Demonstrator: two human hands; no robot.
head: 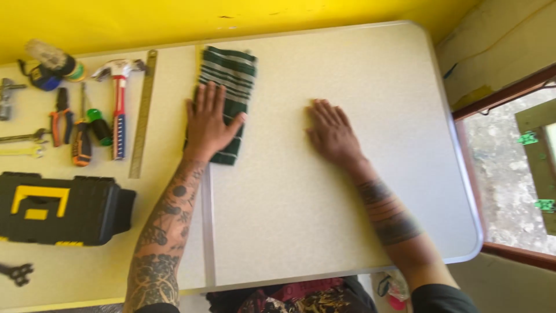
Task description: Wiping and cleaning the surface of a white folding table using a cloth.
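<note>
Your left hand [209, 123] lies flat, fingers spread, palm down on the folded dark-green cloth with pale stripes [227, 87]; nothing is gripped, the cloth is only pinned under the palm, which keeps the fold from shifting on the smooth top. The cloth sits near the far edge of the pale speckled folding table [324, 220], just right of the centre seam, its long side running away from you. Your right hand [331, 131] rests open and flat on bare tabletop, well apart from the cloth, holding nothing; it reads as a brace. The tools are kept to the left half, apart from the cloth: a long steel ruler [143, 113] lies nearest, roughly parallel to the cloth, then a red-handled claw hammer [119, 104], a green-handled screwdriver [98, 124], an orange-and-black screwdriver [81, 142], orange-handled pliers [60, 116] and spanners [23, 144] at the edge. A black-and-yellow plastic toolbox [61, 208], closed, sits nearer you on that side. This layout leaves the right half as working surface.
</note>
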